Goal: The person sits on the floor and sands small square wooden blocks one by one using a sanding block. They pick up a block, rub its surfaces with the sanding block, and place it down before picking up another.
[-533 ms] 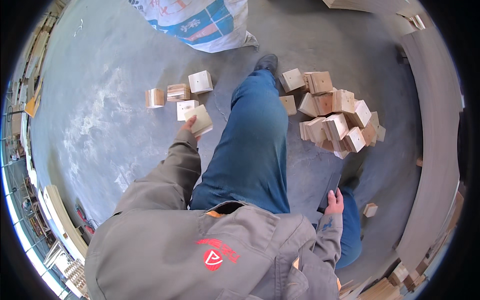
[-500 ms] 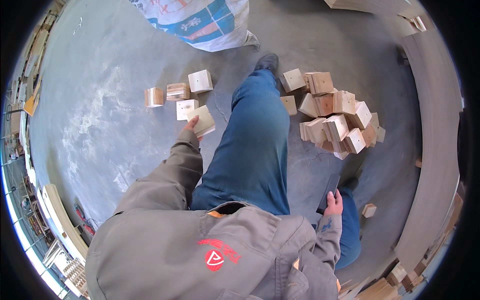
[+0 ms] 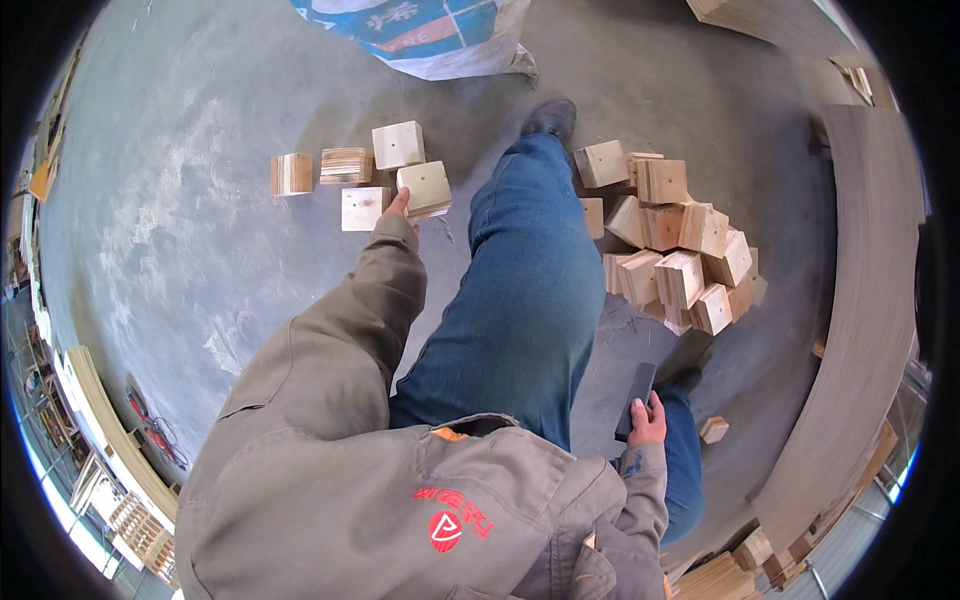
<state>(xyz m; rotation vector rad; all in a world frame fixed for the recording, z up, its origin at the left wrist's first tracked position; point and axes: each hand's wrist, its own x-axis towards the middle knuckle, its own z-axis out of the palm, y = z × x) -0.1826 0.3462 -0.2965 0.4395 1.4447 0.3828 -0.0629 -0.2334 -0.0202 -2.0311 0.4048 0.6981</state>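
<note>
My left hand (image 3: 402, 204) grips the lower-left edge of a stack of square wooden plates (image 3: 424, 185), its thumb on the pale top face; the other fingers are mostly hidden. Beside it on the floor are a pale stack with a small hole (image 3: 398, 145), another pale stack (image 3: 363, 209), and two stacks showing layered sides, a striped one (image 3: 346, 166) and a browner one (image 3: 291, 174). By my bent right leg, my right hand (image 3: 648, 419) is wrapped round a dark grey rectangular bar (image 3: 641, 385), whose exact kind I cannot make out.
Right of my outstretched leg lies a heap of wooden stacks (image 3: 680, 278). A small wood piece (image 3: 714, 430) sits near my right knee. Ahead is a white and blue woven sack (image 3: 440, 50). Long stacked boards (image 3: 845, 300) line the right side; more boards (image 3: 110, 430) stand left.
My left hand has carried its stack forward, up against the pale stacks. My right hand still holds the dark bar. The whole view has shifted slightly.
</note>
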